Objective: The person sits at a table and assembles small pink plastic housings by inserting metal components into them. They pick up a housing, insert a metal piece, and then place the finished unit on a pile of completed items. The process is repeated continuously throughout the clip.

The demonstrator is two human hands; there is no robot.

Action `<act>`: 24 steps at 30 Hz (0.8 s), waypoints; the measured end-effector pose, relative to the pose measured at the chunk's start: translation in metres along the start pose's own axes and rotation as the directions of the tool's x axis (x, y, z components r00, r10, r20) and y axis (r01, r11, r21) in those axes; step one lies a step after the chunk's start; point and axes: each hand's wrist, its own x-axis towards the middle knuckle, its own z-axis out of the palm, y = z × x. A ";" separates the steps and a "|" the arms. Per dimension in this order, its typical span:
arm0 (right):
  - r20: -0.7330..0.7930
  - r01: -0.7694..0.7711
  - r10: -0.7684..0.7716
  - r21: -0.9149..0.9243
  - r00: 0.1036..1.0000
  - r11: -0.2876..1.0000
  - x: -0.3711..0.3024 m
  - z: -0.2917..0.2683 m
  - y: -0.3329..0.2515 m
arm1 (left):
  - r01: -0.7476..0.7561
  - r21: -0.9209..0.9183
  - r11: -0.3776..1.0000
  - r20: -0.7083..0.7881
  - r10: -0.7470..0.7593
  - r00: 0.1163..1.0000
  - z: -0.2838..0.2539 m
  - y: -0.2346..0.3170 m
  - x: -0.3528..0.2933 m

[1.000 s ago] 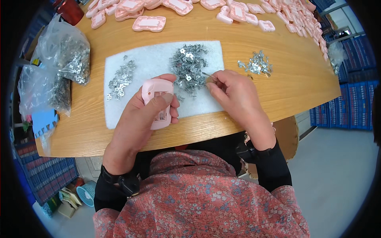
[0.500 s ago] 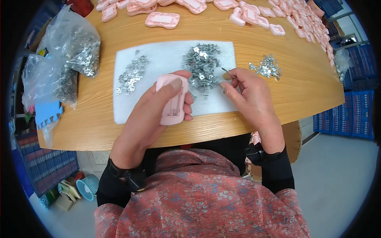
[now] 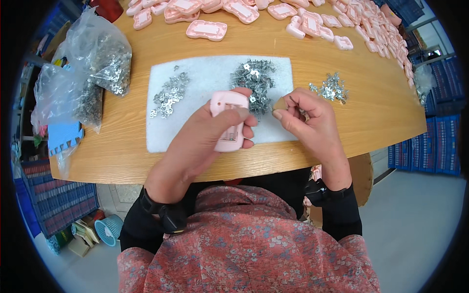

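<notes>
The left hand (image 3: 198, 136) grips 1 pink casing (image 3: 231, 136) over the white pad (image 3: 207, 73) near the table's (image 3: 376, 122) front edge; the right hand (image 3: 312, 118) pinches what looks like 1 thin metal piece (image 3: 292, 99), mostly hidden. 2 heaps of metal parts (image 3: 251, 80) lie on the pad, 1 beyond its right edge.

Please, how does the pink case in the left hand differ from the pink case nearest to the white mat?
The held case is in the left hand; the lying case rests on the table.
The held case runs roughly up the picture; the lying case runs across it.
The held case shows a darker recess, partly under the thumb; the lying case shows a pale rectangle.
Both are pink.
</notes>
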 end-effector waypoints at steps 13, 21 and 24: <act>0.059 -0.038 0.023 0.254 0.998 0.966 -0.002 0.009 0.003 | 0.060 -0.073 0.995 0.059 -0.056 0.997 0.013 0.000 0.010; 0.073 -0.142 0.124 0.339 0.990 0.930 -0.001 0.012 0.002 | 0.024 -0.132 0.991 0.019 -0.022 1.000 0.014 -0.002 0.015; 0.087 -0.196 0.176 0.407 0.981 0.892 -0.004 0.014 -0.001 | -0.064 -0.098 0.993 -0.031 0.062 0.998 0.017 -0.006 0.018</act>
